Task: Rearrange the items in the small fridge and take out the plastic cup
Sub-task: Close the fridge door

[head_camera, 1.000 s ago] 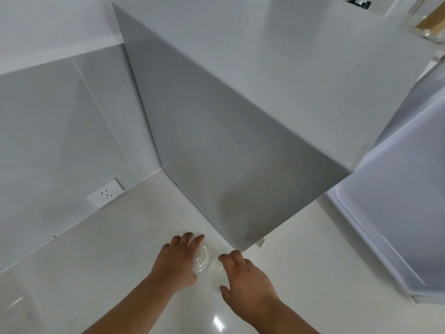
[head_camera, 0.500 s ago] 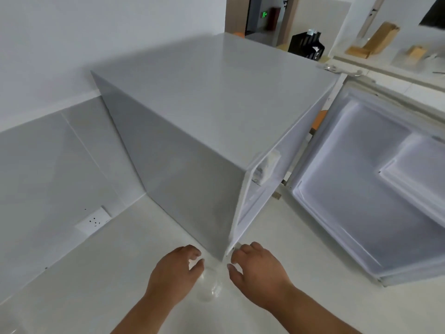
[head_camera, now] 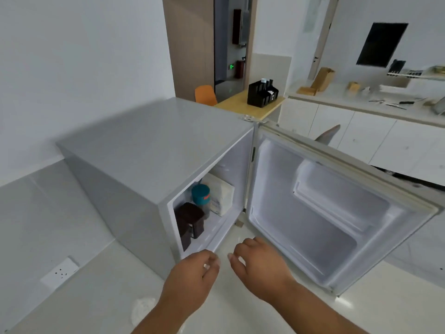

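White glossy counter point(head_camera: 240, 317), with a wall socket point(head_camera: 59, 273) at the near left. Plastic cup point(head_camera: 144, 309): clear, blurred, on the counter beside the left forearm, outside the fridge. Left hand point(head_camera: 190, 283): fingers loosely curled, holding nothing. Right hand point(head_camera: 260, 268): spread, empty, just beside the left. Small fridge point(head_camera: 144, 145): grey, door point(head_camera: 325, 213) swung wide. Inside: dark brown container point(head_camera: 190, 220) at front, teal-lidded jar point(head_camera: 201, 195) behind it, white packet point(head_camera: 221, 196) furthest back.

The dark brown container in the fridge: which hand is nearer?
Left. The left hand hovers just below the dark brown container; the right hand sits farther right.
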The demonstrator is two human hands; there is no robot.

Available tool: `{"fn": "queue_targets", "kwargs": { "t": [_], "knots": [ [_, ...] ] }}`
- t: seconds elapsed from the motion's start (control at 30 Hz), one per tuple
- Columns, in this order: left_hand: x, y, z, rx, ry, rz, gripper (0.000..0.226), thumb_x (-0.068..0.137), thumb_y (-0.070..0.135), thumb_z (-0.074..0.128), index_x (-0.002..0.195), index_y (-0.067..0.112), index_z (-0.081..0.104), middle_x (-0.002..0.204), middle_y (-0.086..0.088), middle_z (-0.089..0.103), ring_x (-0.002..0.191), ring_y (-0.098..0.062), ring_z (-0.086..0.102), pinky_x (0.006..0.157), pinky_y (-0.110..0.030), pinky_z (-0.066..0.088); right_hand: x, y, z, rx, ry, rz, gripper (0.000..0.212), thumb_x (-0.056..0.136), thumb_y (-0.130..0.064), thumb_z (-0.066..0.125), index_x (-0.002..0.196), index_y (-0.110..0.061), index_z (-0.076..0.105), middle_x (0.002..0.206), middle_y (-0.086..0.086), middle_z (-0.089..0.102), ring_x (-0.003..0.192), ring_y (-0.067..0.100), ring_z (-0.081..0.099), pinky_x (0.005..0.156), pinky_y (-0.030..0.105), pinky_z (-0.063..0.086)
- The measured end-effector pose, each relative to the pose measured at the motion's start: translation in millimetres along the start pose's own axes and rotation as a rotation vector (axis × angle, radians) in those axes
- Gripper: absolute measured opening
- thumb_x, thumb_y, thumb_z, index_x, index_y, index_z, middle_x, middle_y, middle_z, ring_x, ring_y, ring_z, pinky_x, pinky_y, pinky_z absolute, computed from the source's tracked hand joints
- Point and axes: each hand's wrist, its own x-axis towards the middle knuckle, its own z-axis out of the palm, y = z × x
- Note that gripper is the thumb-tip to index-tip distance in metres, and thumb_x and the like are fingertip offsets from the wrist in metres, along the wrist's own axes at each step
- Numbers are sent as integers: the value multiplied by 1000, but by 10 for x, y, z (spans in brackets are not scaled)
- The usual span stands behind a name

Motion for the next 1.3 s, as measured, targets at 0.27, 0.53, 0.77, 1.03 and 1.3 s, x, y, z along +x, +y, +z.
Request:
{"fn": "queue_targets", "kwargs": {
  "t": [0.27, 0.53, 0.77, 1.03, 1.3],
  "knots": [
    [492, 1087, -334, 13, 115, 172, 38, 94, 64, 53, 128, 47, 53, 119, 27, 60, 105, 1, 59, 85, -17, 48, 118, 362, -1029, -59, 159, 49, 55, 101, -63, 24, 119, -31, 65, 115, -12, 65, 105, 12, 50, 90, 29, 44],
    [939, 1939, -925, 232, 232, 384, 74, 82, 77, 48, 145, 40, 40, 153, 15, 41, 135, -10, 39, 104, -35, 46, 337, 684, -1970, -145, 327, 30, 73, 97, -76, 22, 155, -33, 31, 157, -5, 40, 145, 20, 27, 119, 40, 24],
    [1291, 2245, -1334, 562, 332, 452, 92, 78, 86, 33, 154, 35, 34, 167, 1, 27, 150, -22, 26, 121, -45, 25, 527, 918, -2588, -282, 368, 84, 84, 89, -85, 14, 159, -44, -7, 172, -1, 1, 156, 25, -12, 125, 52, -4],
    [1664, 2023, -1603, 698, 302, 341, 92, 76, 88, 35, 154, 38, 31, 167, 0, 28, 150, -25, 30, 120, -49, 27, 585, 1373, -2709, -324, 255, 225, 90, 84, -87, 12, 159, -41, -10, 172, 1, -6, 155, 30, -14, 123, 54, -6],
    [1787, 1405, -1469, 618, 135, 232, 90, 75, 86, 42, 150, 36, 40, 161, 6, 38, 141, -20, 40, 115, -40, 35, 481, 1827, -2336, -203, -32, 403, 82, 85, -81, 33, 154, -39, 21, 155, 0, 40, 127, 29, 51, 97, 46, 49]
  ]
}}
